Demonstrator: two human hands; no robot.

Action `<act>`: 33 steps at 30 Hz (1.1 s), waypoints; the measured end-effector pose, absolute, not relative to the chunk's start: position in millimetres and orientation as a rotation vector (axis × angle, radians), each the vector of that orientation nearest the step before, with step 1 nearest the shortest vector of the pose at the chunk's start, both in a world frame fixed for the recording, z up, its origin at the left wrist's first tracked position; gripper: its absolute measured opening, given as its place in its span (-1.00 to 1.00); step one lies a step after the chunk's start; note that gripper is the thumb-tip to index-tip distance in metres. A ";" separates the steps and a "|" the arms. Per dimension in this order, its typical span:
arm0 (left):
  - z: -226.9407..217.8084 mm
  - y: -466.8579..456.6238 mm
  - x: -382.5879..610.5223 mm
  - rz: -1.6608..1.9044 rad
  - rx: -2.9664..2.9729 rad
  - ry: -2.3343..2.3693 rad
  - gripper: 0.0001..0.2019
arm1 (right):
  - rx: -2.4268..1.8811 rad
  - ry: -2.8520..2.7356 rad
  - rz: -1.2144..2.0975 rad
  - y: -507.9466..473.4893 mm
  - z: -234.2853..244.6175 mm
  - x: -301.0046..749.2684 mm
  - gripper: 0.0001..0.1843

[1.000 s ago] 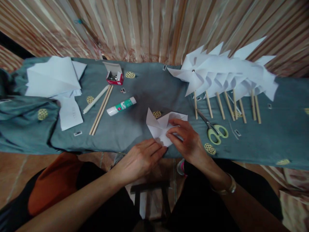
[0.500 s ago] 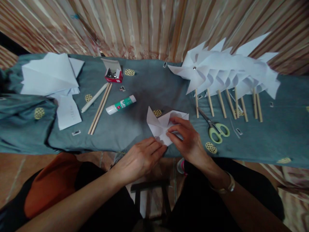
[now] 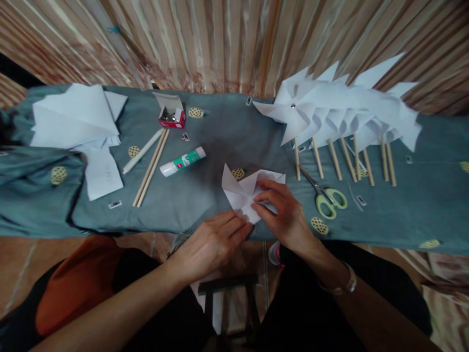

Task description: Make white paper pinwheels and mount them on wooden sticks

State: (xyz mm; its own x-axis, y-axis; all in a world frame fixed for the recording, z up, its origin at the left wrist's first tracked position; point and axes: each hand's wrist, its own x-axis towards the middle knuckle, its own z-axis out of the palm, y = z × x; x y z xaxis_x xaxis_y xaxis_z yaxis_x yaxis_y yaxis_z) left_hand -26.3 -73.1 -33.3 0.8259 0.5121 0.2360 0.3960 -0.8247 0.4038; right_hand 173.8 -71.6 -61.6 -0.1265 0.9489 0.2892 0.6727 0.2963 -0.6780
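A partly folded white paper piece [image 3: 242, 191] lies on the grey-green cloth [image 3: 220, 132] near the table's front edge. My right hand [image 3: 284, 210] rests on its right side, fingers curled and pinching a flap down. My left hand [image 3: 212, 242] lies at the paper's lower left corner, fingers together and fingertips pressing the edge. Green-handled scissors [image 3: 326, 195] lie just right of my right hand. A glue stick [image 3: 183, 161] lies to the upper left of the paper.
Several finished white pinwheels on wooden sticks [image 3: 340, 117] lie at the back right. A stack of white paper [image 3: 76, 117] sits at the far left. Wooden sticks [image 3: 152, 166] and a small red box of pins [image 3: 171, 116] are left of centre. A striped curtain hangs behind.
Both hands stay on the folded paper with almost no movement. The view has shifted slightly.
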 end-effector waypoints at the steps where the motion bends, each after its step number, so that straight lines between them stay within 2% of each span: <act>1: -33.6 -73.1 -26.5 0.484 2.670 0.686 -0.77 | -1.445 -1.878 0.501 -71.6 -61.8 173.7 -0.98; 15: -31.5 -72.5 -26.8 0.437 2.671 0.697 -0.76 | -1.400 -1.922 0.432 -73.4 -64.8 174.2 -0.93; 26: -32.8 -72.2 -26.7 0.442 2.659 0.694 -0.78 | -1.372 -2.175 0.308 -78.5 -61.4 172.6 -0.72; 33: -32.4 -72.7 -22.7 0.443 2.612 0.756 -0.81 | -1.382 -2.142 0.254 -86.1 -64.2 166.6 -0.58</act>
State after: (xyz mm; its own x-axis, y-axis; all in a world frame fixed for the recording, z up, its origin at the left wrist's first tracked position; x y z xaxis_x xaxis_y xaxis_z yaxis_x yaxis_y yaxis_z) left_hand -22.7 -72.7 -32.4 0.8054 0.5614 0.1900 0.4403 -0.7814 0.4422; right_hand 166.6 -86.1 -64.2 -0.3018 0.8827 0.3602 0.7742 0.4473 -0.4477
